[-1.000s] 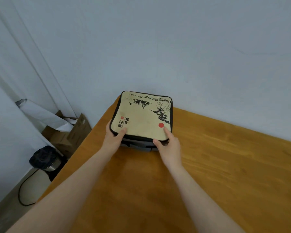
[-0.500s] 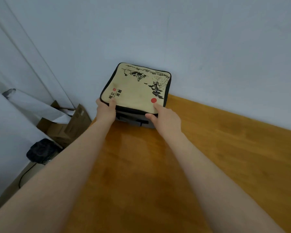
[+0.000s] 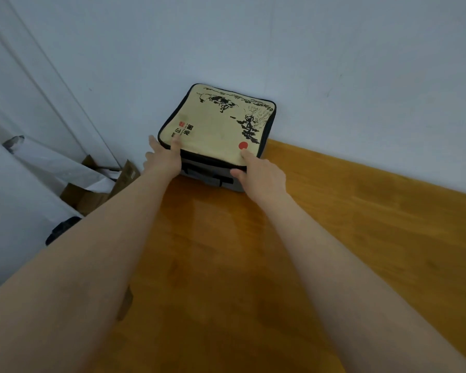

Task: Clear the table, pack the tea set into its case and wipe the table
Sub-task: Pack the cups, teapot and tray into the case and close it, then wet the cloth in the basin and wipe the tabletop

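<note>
Case (image 3: 221,130) farther back, beyond both hands.

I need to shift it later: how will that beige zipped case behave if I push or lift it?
The case keeps square edges under the left hand and right hand, so probably semi-stiff, not floppy. Flat and low on the table, it should slide rather than tip or roll. If the tea set is inside, expect weight and fragility.

- I see two bare forearms entering from the bottom of my view, with no sleeves showing up to the frame edge.
- My left hand (image 3: 164,160) wears no glove, ring or watch.
- My right hand (image 3: 261,175) is equally bare, wrist included.
- Nails are short and unpainted where visible.
</note>
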### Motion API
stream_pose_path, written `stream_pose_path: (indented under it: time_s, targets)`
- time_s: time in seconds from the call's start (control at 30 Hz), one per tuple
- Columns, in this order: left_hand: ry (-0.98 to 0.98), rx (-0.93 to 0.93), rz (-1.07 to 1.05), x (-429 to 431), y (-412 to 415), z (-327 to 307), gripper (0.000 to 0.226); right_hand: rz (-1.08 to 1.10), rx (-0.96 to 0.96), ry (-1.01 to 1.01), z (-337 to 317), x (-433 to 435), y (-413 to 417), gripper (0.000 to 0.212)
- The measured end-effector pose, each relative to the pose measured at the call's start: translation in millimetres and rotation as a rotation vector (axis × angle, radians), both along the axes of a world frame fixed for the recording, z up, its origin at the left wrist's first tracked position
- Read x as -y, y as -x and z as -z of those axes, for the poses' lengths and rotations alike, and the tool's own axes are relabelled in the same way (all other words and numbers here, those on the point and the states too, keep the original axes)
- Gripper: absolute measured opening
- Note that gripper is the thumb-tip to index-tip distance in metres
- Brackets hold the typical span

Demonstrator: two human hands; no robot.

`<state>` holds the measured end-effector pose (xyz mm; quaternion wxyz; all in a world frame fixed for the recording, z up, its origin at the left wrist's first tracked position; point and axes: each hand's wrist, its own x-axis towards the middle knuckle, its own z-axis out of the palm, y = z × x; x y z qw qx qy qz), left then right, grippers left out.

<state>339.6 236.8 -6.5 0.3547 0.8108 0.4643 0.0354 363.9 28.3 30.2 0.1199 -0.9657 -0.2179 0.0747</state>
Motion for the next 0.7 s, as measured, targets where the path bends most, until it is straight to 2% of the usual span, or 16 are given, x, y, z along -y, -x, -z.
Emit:
stream_pose_path:
  time_s: [0.07, 0.1, 0.2, 0.3, 0.43, 0.7]
  targets:
    - [0.041, 0.1, -0.052, 11, 12, -1, 0.078, -0.004, -0.013, 0.054, 10, 11, 15, 0.072]
    - [0.029, 0.147, -0.059, 20, 20, -1, 0.076, 0.017, 0.043, 0.081, 16, 18, 23, 0.077]
    - [-0.058, 0.228, 0.015, 49, 49, 3, 0.07, 0.101, 0.177, 0.05, 20, 35, 48, 0.08]
    - [-0.156, 0.241, 0.146, 74, 78, 11, 0.067, 0.111, 0.093, 0.019, 15, 49, 69, 0.078]
    - [-0.196, 0.232, 0.259, 105, 110, 8, 0.066, 0.119, 0.077, -0.055, 8, 69, 97, 0.071]
    - [-0.201, 0.239, 0.345, 167, 194, -27, 0.059, 0.081, 0.101, -0.138, -13, 126, 174, 0.069]
